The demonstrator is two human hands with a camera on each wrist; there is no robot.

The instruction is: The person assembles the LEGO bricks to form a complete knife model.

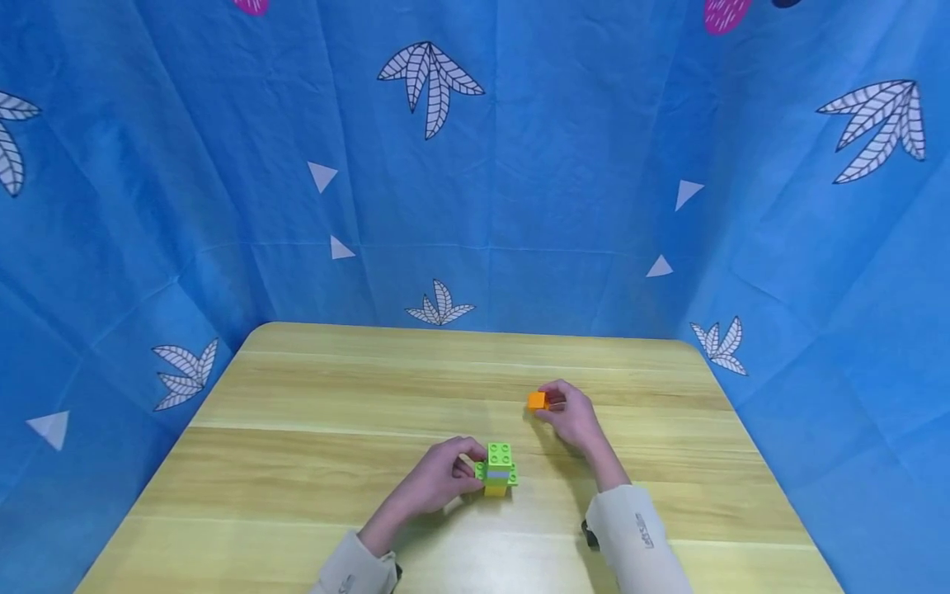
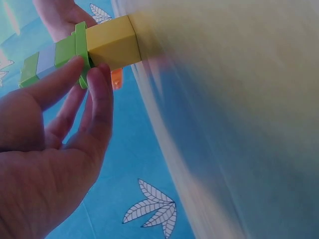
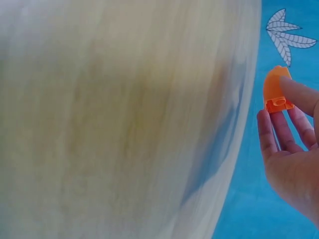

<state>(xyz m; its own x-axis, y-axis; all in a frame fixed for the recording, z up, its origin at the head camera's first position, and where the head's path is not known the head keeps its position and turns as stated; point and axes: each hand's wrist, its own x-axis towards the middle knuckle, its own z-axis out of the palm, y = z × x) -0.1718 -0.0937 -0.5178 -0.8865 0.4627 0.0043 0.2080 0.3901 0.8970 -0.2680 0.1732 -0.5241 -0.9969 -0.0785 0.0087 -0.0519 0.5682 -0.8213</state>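
Note:
My left hand [image 1: 439,478] pinches a stack of toy building blocks [image 1: 500,455] from its left side. Yellow forms the stack's base [image 2: 113,44]. A wider, thin green piece [image 2: 81,52] lies on it, then a green block, a pale blue one [image 2: 47,60] and another green one with studs on top. Thumb and fingertips grip the stack around the thin green piece. Whether the yellow base touches the table, I cannot tell. Farther back and to the right, my right hand [image 1: 575,419] holds an orange block [image 3: 275,89] with one curved side between thumb and fingers.
Both hands are over a wooden table [image 1: 356,396] with rounded back corners. A blue cloth [image 1: 564,165] printed with white leaves and triangles hangs behind it and along both sides.

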